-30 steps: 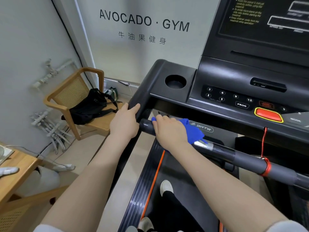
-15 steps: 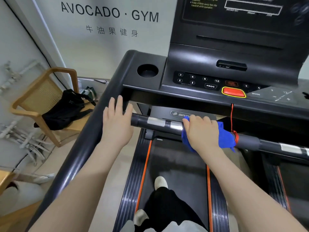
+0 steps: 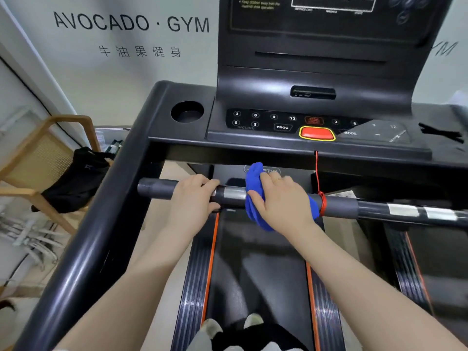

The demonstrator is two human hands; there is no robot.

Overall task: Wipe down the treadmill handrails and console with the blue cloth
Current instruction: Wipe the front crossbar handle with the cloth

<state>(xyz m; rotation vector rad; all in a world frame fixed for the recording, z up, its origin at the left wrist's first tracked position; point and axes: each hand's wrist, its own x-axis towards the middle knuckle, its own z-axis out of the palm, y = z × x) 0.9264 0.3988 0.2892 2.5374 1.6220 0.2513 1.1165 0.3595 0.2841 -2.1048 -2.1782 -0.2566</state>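
Observation:
A dark front handrail bar [image 3: 339,206] crosses the treadmill below the console [image 3: 298,122]. My right hand [image 3: 281,201] presses the blue cloth [image 3: 253,188] around the bar's middle, just left of the red safety cord [image 3: 319,198]. The cloth wraps over and under the bar. My left hand [image 3: 192,198] grips the same bar to the left, beside a silver sensor patch [image 3: 234,193]. The left side handrail [image 3: 109,211] runs toward me at the left.
A cup holder [image 3: 187,111] sits at the console's left and a red stop button [image 3: 316,134] at its centre. A wooden chair [image 3: 38,158] with a black bag [image 3: 76,178] stands left of the treadmill. My feet [image 3: 253,321] stand on the belt.
My right hand slid the cloth right along the bar from its left end to near the red cord. My left hand moved from the side handrail onto the bar.

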